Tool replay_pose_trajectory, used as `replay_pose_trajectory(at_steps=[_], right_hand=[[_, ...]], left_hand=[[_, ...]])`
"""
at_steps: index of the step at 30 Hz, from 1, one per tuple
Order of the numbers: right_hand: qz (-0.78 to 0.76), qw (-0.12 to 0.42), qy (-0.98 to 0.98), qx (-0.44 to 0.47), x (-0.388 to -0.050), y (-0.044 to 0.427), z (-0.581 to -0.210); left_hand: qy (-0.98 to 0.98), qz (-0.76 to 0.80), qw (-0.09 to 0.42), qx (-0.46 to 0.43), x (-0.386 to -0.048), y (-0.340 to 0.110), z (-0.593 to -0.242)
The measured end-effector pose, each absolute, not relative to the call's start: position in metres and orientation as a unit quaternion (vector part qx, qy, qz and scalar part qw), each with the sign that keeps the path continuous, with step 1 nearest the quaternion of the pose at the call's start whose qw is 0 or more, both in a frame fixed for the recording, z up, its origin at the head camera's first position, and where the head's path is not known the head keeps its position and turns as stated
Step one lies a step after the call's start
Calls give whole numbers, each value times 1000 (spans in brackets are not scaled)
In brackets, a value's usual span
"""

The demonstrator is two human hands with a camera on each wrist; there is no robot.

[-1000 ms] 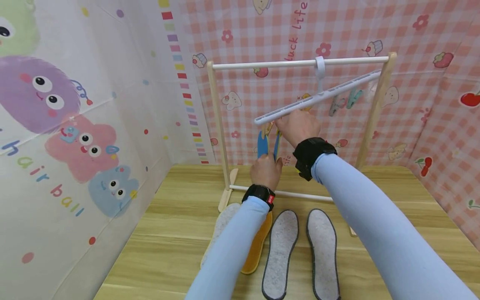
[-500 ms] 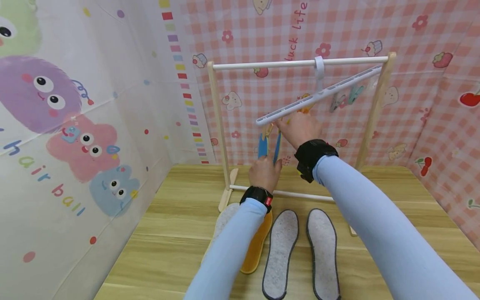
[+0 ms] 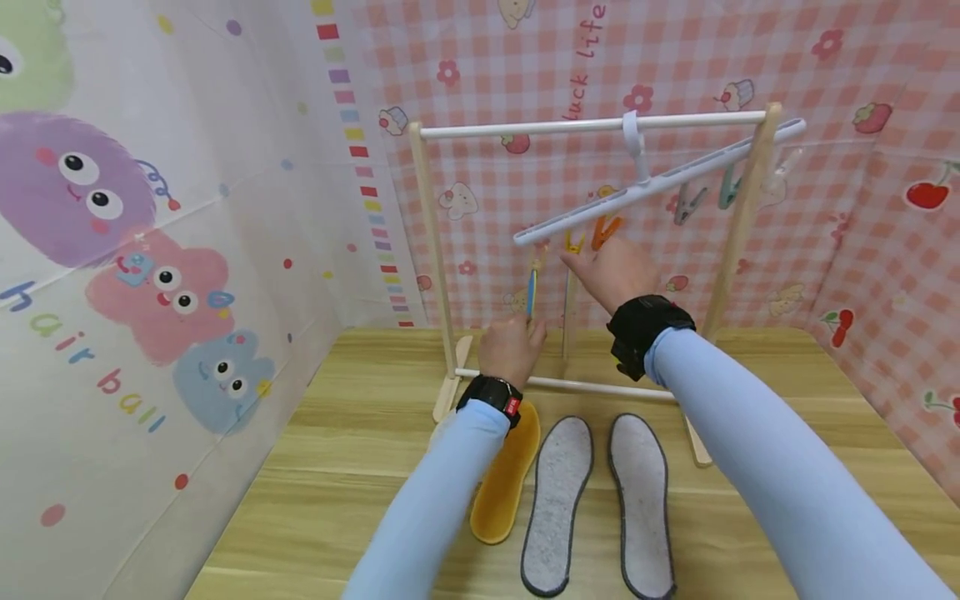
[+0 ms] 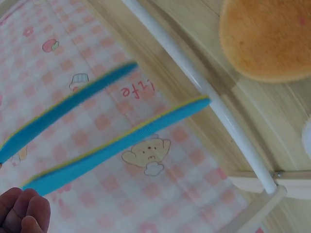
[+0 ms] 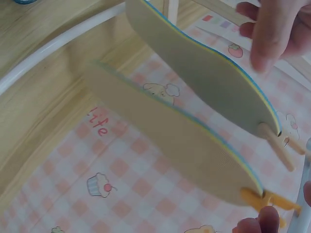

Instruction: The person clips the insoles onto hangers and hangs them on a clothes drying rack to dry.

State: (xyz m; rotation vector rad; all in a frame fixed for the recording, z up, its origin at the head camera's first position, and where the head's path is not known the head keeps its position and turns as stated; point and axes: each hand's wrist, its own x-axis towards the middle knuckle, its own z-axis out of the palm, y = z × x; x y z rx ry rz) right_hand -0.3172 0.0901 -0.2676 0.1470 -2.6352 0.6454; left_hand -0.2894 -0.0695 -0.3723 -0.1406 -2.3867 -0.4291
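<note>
A pale hanger (image 3: 592, 212) hangs from the rack's top rod, its left end low. Two thin insoles with blue-and-yellow edges hang from it: the left insole (image 5: 209, 73) by a wooden clothespin (image 5: 277, 145), the right insole (image 5: 180, 150) by a yellow clothespin (image 5: 269, 199). My left hand (image 3: 510, 346) is beside the left insole, fingers loosely bent, apart from it in the right wrist view. Just right of the yellow clothespin is my right hand (image 3: 618, 275), thumb extended and fingers relaxed; its fingertips overlap the clothespin's end in the right wrist view.
Orange (image 3: 603, 232), grey (image 3: 688, 207) and green clothespins (image 3: 727, 190) also hang on the hanger. Two grey insoles (image 3: 558, 500) and a tan insole (image 3: 506, 483) lie on the wooden surface. The rack's lower rod (image 3: 592, 386) crosses behind them.
My left hand has come off the left insole, moving left and down. My right hand has drawn right and down from the yellow clothespin. The hanger has swung, its right end now past the post.
</note>
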Motion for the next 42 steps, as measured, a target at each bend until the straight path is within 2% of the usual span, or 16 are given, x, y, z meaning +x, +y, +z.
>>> replay_pose_trajectory(at_steps=[9,18,32,42], right_hand=[[228,211,-950,42,-308,107,-273],[239,180,-954,35,-296,119,-281],[223,188,-956,33,-293,130,-294],[242,154,-957,50,-290,137,-303]], left_hand=[[-923,-164,346,-33,-288,-92,-375],[-930,-179,317,-49,-285,-103,-380],[-947,-144,282,-55,-278,-106,-383],[-963,-156,216,-50,-272,-110,-380]])
